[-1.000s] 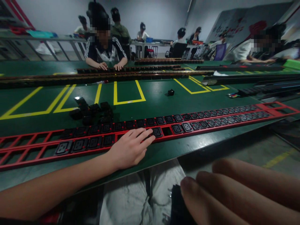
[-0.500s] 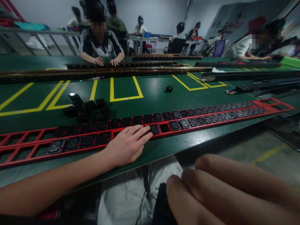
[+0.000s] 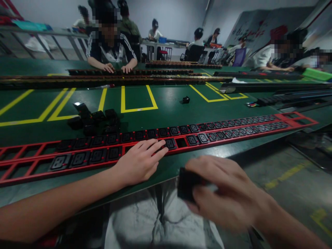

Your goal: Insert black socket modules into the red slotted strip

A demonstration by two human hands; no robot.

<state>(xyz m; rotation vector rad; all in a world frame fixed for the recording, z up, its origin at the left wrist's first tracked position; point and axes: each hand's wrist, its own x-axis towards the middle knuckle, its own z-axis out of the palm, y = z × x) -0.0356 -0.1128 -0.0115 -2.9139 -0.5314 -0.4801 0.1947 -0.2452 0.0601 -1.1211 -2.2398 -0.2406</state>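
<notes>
A long red frame (image 3: pixel 145 151) with two rows of openings lies along the near table edge. Many of its openings hold black power sockets (image 3: pixel 203 138). My left hand (image 3: pixel 141 159) rests flat across the front row with fingers stretched out, fingertips beside a seated socket (image 3: pixel 170 143); it covers part of the row. Just right of that socket is an open slot (image 3: pixel 181 143). Lower right, in front of the table edge, my right hand (image 3: pixel 223 190) is closed around a black socket (image 3: pixel 187 185), blurred by motion. The socket's face is turned away from view.
Loose black sockets (image 3: pixel 94 119) lie piled behind the frame, and a single one (image 3: pixel 185 100) sits farther right. Long dark strips (image 3: pixel 124 80) cross the green table (image 3: pixel 160 119). A person (image 3: pixel 111 52) works opposite, with others farther back.
My right hand has moved up and away from the camera, bringing the black socket nearer the table edge. My left hand stays on the frame. The view has shifted slightly.
</notes>
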